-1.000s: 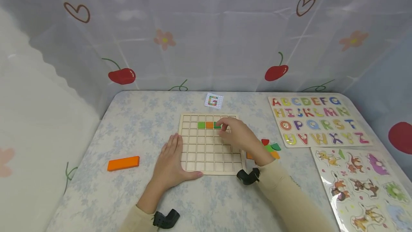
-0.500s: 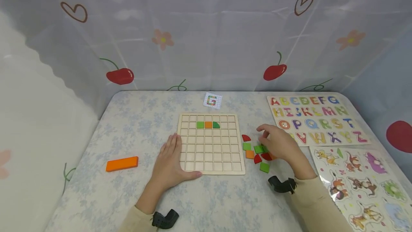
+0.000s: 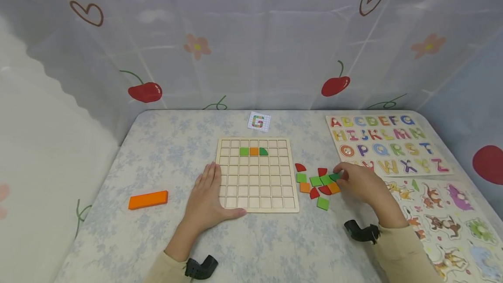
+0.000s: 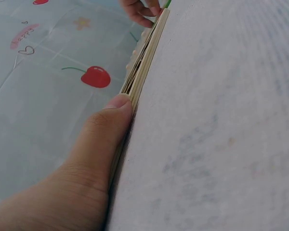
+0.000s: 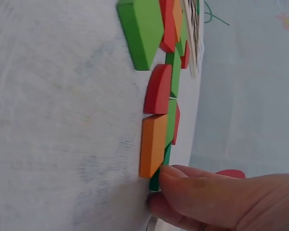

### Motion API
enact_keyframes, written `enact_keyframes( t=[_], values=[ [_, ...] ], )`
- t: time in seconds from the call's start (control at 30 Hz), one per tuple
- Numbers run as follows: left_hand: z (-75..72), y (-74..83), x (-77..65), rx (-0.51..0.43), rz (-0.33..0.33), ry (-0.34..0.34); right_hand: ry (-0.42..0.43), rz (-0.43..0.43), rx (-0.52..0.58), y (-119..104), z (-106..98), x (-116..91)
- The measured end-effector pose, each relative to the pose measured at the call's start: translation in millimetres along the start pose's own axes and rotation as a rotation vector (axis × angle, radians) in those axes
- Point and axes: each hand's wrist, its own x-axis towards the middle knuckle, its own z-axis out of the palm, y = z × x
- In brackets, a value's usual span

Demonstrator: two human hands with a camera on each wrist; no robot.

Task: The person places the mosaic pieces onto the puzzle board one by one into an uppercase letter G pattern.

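My left hand (image 3: 205,202) rests against the left side of a wooden grid board (image 3: 254,181), fingers straight and thumb along the near edge. In the left wrist view that thumb (image 4: 98,134) touches the board's rim. Three tiles lie in one upper row of the grid: a light green square (image 3: 244,151), an orange square (image 3: 254,151) and a dark green quarter-circle (image 3: 263,152). Right of the board, my right hand (image 3: 361,185) pinches another dark green quarter-circle tile (image 5: 155,182) between thumb and finger, at the edge of the loose tiles.
Loose red quarter-circles (image 3: 300,167), green squares (image 3: 323,204) and orange squares (image 3: 304,187) lie right of the board. A pattern card (image 3: 259,121) showing a G lies behind it. An orange block (image 3: 148,200) is at left. An alphabet board (image 3: 389,145) and animal puzzle (image 3: 444,226) lie at right.
The right hand has left the dark green quarter-circle in the grid and moved right to the loose tiles, where it now pinches another. The left hand stays at the board.
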Motion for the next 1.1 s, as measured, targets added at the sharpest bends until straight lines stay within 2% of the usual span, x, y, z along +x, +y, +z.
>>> enact_keyframes(
  t=[0.3,0.6,0.77,1.0,1.1],
  values=[
    [0.2,0.4,-0.2,-0.005,-0.004,-0.001,0.039,0.024,0.018,1.1,4.8,0.4],
    [-0.6,1.0,-0.2,0.000,-0.001,0.004,0.077,-0.031,0.132,0.7,4.2,2.0],
    [-0.7,1.0,-0.3,-0.005,0.002,0.006,0.111,-0.098,0.157,-6.6,6.7,7.5],
    [-0.5,0.3,-0.3,-0.001,0.002,0.009,0.099,-0.063,0.289,-22.3,10.2,20.1],
    [-0.6,-0.1,-0.6,-0.003,-0.001,0.009,0.101,-0.073,0.347,-30.6,12.9,27.1]
  ],
)
